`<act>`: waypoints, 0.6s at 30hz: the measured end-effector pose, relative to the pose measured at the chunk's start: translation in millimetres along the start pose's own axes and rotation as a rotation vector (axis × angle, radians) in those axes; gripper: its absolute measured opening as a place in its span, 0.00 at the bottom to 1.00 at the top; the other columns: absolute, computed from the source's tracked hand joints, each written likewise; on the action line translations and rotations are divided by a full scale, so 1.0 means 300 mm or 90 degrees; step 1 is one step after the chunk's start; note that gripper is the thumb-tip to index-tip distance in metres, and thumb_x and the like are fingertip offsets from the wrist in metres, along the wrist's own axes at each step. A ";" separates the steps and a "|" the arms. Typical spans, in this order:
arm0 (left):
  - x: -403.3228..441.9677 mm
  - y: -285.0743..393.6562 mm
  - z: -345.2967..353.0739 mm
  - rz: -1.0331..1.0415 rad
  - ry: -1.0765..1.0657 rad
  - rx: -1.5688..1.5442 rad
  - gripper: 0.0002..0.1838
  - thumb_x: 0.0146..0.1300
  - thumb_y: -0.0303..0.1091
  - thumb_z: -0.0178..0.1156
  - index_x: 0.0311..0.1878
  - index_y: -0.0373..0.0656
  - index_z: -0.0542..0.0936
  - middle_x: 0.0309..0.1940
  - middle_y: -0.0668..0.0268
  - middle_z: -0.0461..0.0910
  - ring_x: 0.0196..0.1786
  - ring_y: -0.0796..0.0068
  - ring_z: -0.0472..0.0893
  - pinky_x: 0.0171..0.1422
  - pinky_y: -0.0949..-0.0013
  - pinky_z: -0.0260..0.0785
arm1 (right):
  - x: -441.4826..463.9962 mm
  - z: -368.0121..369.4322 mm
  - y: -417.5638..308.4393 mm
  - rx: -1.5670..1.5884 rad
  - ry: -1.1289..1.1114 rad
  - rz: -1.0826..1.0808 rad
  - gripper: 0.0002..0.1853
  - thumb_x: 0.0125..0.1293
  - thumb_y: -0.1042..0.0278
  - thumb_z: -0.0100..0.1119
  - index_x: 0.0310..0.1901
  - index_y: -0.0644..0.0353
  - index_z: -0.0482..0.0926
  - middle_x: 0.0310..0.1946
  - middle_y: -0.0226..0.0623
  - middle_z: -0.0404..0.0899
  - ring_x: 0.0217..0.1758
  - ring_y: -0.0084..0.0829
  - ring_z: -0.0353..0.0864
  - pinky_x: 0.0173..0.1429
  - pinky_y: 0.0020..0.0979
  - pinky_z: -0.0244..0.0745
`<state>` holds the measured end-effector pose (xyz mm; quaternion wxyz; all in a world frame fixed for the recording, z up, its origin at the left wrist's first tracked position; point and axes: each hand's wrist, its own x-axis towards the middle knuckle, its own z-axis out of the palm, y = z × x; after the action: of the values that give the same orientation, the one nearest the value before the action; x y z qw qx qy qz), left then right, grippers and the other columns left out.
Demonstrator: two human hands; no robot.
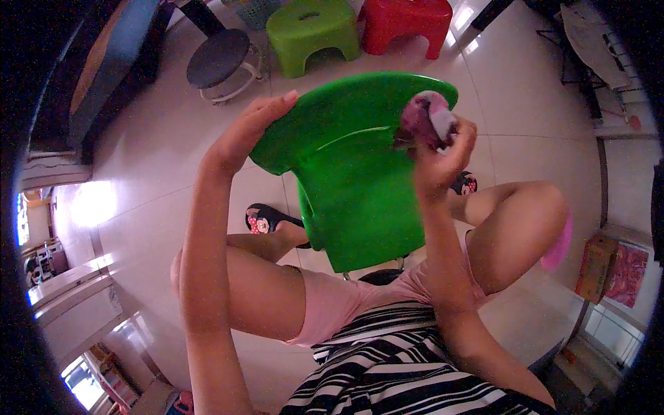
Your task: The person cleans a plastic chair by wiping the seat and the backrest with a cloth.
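Observation:
A large green plastic piece (360,187), wide at the top and narrower below, stands tilted between the person's knees. My left hand (252,128) grips its upper left edge, with the fingertips showing at the rim. At its upper right, my right hand (446,152) is closed on a bunched pink, white and dark cloth (427,121), which lies against the green surface near the rim. The underside of the green piece and the thumb of my left hand are hidden.
Beyond the green piece stand a round dark stool (218,59), a light green stool (312,31) and a red stool (407,26) on the tiled floor. A cardboard box (596,268) is at the right. Black slippers (266,220) are on the feet below.

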<state>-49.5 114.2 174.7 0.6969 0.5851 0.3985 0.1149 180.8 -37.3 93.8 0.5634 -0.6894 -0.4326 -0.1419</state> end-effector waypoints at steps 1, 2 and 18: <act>-0.001 -0.002 0.001 0.010 0.010 0.001 0.27 0.64 0.57 0.54 0.44 0.38 0.82 0.33 0.70 0.81 0.33 0.83 0.78 0.39 0.77 0.70 | 0.005 -0.017 0.020 -0.012 0.006 0.014 0.23 0.46 0.74 0.72 0.43 0.61 0.71 0.37 0.36 0.70 0.39 0.32 0.72 0.43 0.30 0.70; 0.000 -0.005 0.002 0.019 0.020 0.003 0.27 0.64 0.57 0.55 0.44 0.38 0.82 0.33 0.70 0.81 0.33 0.83 0.78 0.39 0.77 0.70 | 0.009 -0.032 0.036 -0.024 0.013 0.027 0.23 0.46 0.75 0.71 0.43 0.61 0.71 0.37 0.35 0.70 0.39 0.31 0.72 0.42 0.30 0.70; 0.011 -0.012 -0.016 0.000 -0.011 0.022 0.28 0.63 0.59 0.56 0.45 0.39 0.81 0.35 0.67 0.81 0.37 0.82 0.78 0.41 0.76 0.70 | 0.016 -0.045 0.063 0.094 0.049 0.178 0.22 0.52 0.78 0.67 0.47 0.63 0.68 0.41 0.33 0.71 0.45 0.24 0.71 0.51 0.26 0.68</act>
<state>-51.8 118.8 169.9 0.6903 0.5979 0.3942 0.1029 201.9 -47.2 89.0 0.6430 -0.6936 -0.3200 -0.0562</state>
